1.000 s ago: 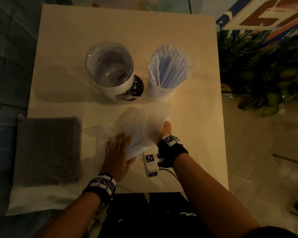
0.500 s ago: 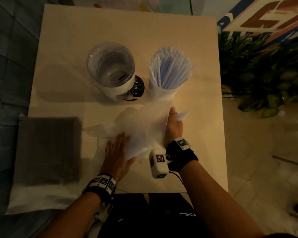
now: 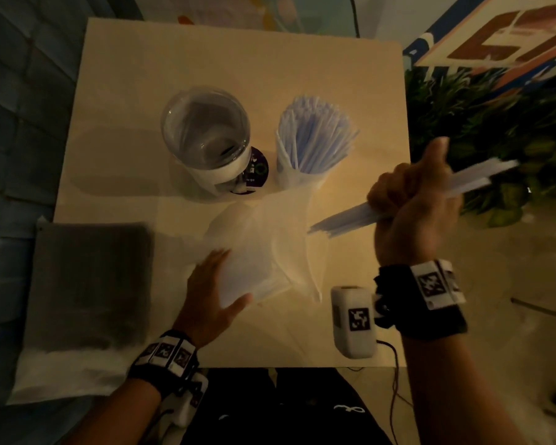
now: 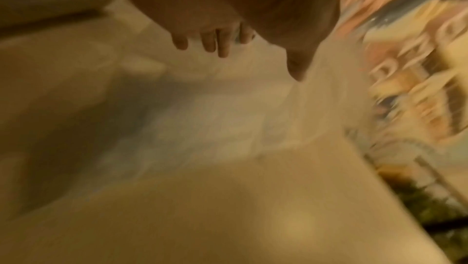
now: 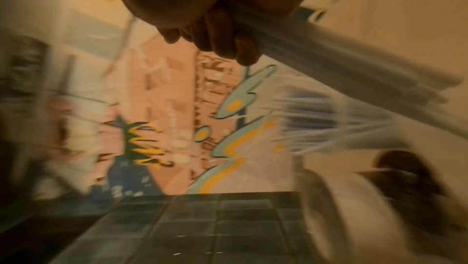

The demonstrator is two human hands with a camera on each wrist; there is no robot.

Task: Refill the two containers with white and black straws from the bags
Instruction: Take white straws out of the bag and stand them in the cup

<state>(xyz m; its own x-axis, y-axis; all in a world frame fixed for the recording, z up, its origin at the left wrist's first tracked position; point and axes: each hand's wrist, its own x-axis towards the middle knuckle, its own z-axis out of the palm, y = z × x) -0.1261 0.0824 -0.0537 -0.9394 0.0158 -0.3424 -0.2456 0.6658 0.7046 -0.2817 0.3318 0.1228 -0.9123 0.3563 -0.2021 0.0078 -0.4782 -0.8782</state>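
A big pale table (image 3: 231, 75) fills the middle of the head view. On its lower left corner lies a flat bag of black straws (image 3: 90, 284), hanging partly over the edge. In the middle of the table lies a see-through bag (image 3: 270, 252) with white straws in it. Above it, in the upper middle of the frame, stand two containers side by side. The left one is a clear container (image 3: 206, 139) that looks almost empty. The right one is a container of white straws (image 3: 315, 139), full and standing up, with the straws fanning out at the top.

The right hand (image 3: 411, 203) is at the right of the frame, raised above the table edge. It is closed tight around a bunch of white straws (image 3: 344, 220), which stick out on both sides of the fist. The left hand (image 3: 212, 303) is at the lower middle, fingers straight, lying flat on the see-through bag.
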